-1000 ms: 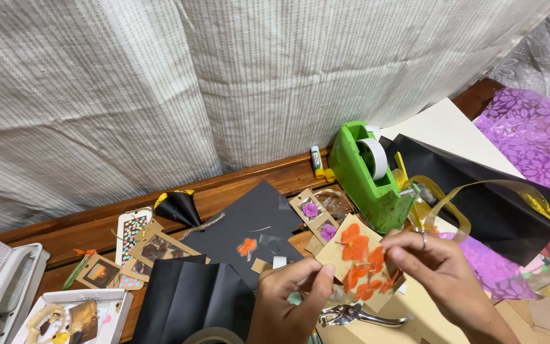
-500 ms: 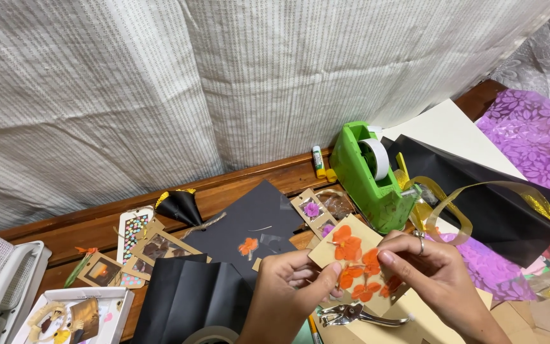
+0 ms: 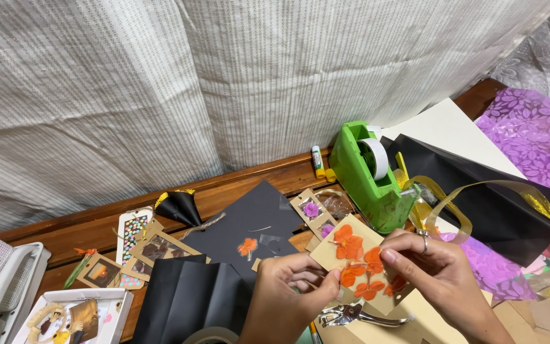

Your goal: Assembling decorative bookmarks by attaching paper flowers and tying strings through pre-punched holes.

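card: tan card (image 3: 351, 255) with pressed orange flowers, tilted, held up just over the surface (image 3: 249, 181) between your hands
left hand: your left hand (image 3: 291, 286) pinches the card's lower left edge, thumb on top
right hand: your right hand (image 3: 431, 267) grips the card's right edge, ring on one finger
below: metal hole punch (image 3: 351, 314) lies just under the card, partly hidden by your hands
behind: green tape dispenser (image 3: 370, 175) near the card's top, glue stick (image 3: 317, 160) beside it
left side: black paper sheet (image 3: 249, 220) with a small orange flower, folded black paper (image 3: 186, 299), flower tags (image 3: 144, 245), probably bookmarks
right side: gold ribbon (image 3: 479, 191) loops over black paper, purple floral wrap (image 3: 536, 134) beyond
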